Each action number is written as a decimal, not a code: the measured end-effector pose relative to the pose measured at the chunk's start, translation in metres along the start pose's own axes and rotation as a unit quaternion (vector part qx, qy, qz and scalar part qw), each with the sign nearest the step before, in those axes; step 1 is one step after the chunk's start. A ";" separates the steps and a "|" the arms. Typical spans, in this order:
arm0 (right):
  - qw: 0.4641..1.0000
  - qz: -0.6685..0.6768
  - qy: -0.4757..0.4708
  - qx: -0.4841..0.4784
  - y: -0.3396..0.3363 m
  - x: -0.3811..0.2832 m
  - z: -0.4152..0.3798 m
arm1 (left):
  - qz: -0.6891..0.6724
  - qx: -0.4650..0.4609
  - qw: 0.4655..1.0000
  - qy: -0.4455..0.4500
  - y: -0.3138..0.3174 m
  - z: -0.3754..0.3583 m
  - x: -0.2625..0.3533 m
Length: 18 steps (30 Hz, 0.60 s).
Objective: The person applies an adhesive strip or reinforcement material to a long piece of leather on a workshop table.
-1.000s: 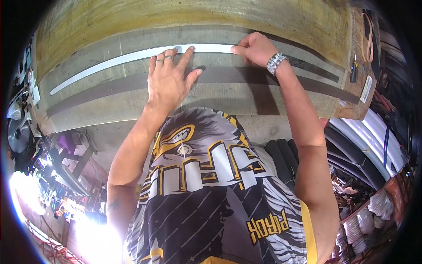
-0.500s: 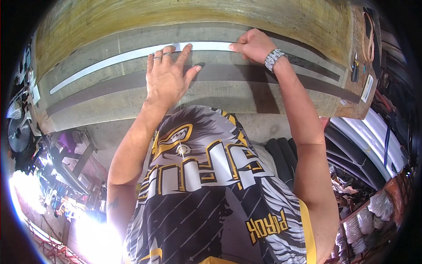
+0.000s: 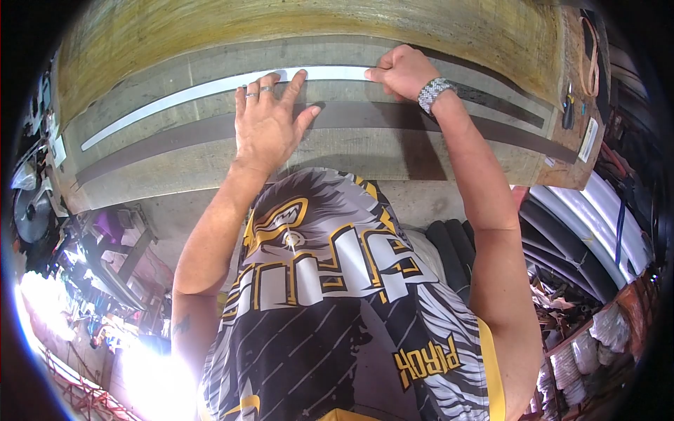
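A long white strip (image 3: 175, 93) lies across the table, seemingly over a darker strip (image 3: 502, 109) that shows again farther right. My left hand (image 3: 268, 130) rests with fingers spread, its fingertips pressing on the white strip near the middle. At the strip's right end, my right hand (image 3: 404, 72) is closed, thumb and index finger pinching the white strip. Curled underneath, its other fingers are partly hidden. A wide dark grey strip (image 3: 351, 115) runs along the table nearer to me, below both hands.
The worn table (image 3: 232, 168) carries a yellowish sheet (image 3: 295, 24) along its far side. Pliers or a similar tool (image 3: 567, 112) lie at the right edge, near a white label (image 3: 588, 140). Rolls of material (image 3: 590, 217) stand at lower right. A cluttered floor lies at left.
My right wrist has shifted very slightly left while the fingers keep their place on the white strip. My left hand stays put.
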State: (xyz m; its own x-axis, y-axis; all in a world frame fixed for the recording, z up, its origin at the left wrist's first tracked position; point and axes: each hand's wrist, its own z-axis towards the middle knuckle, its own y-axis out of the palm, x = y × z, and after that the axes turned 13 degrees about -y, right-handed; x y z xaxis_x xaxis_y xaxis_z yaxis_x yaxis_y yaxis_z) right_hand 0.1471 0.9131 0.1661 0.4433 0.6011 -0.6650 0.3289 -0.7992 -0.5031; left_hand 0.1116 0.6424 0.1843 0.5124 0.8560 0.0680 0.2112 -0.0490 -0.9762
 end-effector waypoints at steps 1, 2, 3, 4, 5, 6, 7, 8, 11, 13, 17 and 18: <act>1.000 -0.015 0.005 -0.001 0.001 -0.001 0.001 | 0.000 0.006 1.000 -0.001 0.001 -0.002 0.002; 1.000 -0.030 0.008 -0.001 0.002 -0.001 0.003 | 0.001 0.013 1.000 -0.002 0.002 -0.003 0.004; 0.999 -0.048 0.003 -0.004 0.004 0.000 0.006 | 0.001 0.013 1.000 -0.018 0.003 -0.003 0.009; 0.998 -0.066 -0.004 -0.006 0.005 0.006 0.009 | 0.002 0.015 0.999 -0.034 0.005 -0.002 0.018; 0.996 -0.084 -0.015 -0.010 0.007 0.010 0.012 | 0.005 0.017 0.998 -0.054 0.006 -0.002 0.027; 0.992 -0.117 -0.036 -0.029 0.008 0.014 0.013 | -0.043 0.013 0.999 -0.014 0.007 0.001 0.033; 0.985 -0.149 -0.065 -0.049 0.007 0.016 0.015 | -0.084 0.010 0.996 0.021 0.009 0.006 0.036; 0.991 -0.124 -0.051 -0.018 0.006 0.008 0.013 | -0.111 0.024 0.990 0.082 0.015 0.011 0.037; 0.999 -0.036 -0.019 0.000 0.007 -0.004 0.004 | -0.129 0.053 0.979 0.151 0.047 0.009 0.030; 1.000 0.006 0.005 0.016 0.003 -0.004 0.000 | -0.105 0.054 0.983 0.144 0.049 0.010 0.022; 0.999 0.033 0.034 0.015 0.004 -0.006 0.001 | -0.066 0.056 0.992 0.087 0.040 0.001 -0.042; 0.998 0.033 0.047 0.018 0.005 -0.009 0.002 | -0.081 0.045 0.994 0.061 0.042 0.000 -0.061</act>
State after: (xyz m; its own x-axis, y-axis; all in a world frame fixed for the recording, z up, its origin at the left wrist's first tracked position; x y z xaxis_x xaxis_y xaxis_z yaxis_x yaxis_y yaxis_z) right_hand 0.1434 0.9040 0.1685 0.5403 0.5426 -0.6432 0.2674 -0.8354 -0.4801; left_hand 0.0895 0.5877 0.1391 0.5765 0.7793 0.2458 0.2265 0.1366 -0.9644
